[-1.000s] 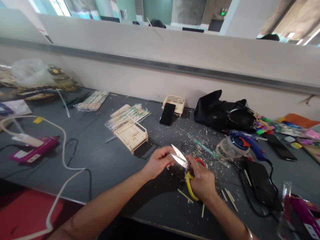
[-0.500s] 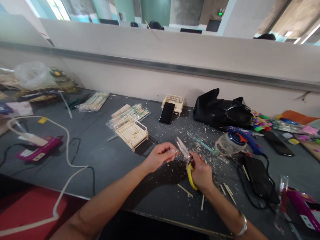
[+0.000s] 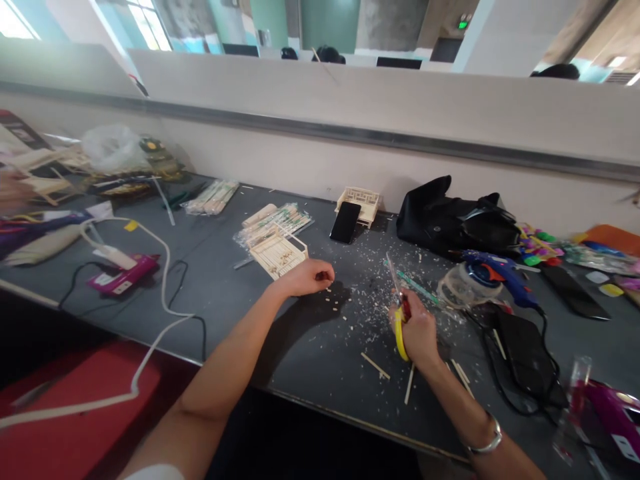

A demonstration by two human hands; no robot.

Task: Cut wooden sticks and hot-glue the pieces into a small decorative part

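My right hand [image 3: 419,328] grips red and yellow scissors [image 3: 400,333], their blades pointing up and away over scattered wood bits. My left hand [image 3: 313,277] has its fingers curled together above the dark table, beside a small wooden frame model [image 3: 277,253]. Whatever the left fingers hold, if anything, is too small to make out. Tiny pale pieces [image 3: 335,309] lie just below and right of that hand. Behind stands a second wooden model [image 3: 361,205] with a black phone [image 3: 345,223] leaning on it. Thin sticks [image 3: 375,366] rest near the front edge.
A black bag [image 3: 450,217], a blue glue gun [image 3: 505,273] on a clear round container and a black case [image 3: 530,357] are at the right. Bagged sticks [image 3: 213,197] and a purple power strip [image 3: 125,275] with a white cable lie left. A person's hand [image 3: 15,190] shows far left.
My left hand has moved left, away from the scissors, towards the wooden frame model. The scissors stay in my right hand. The whole view has shifted a little to the left.
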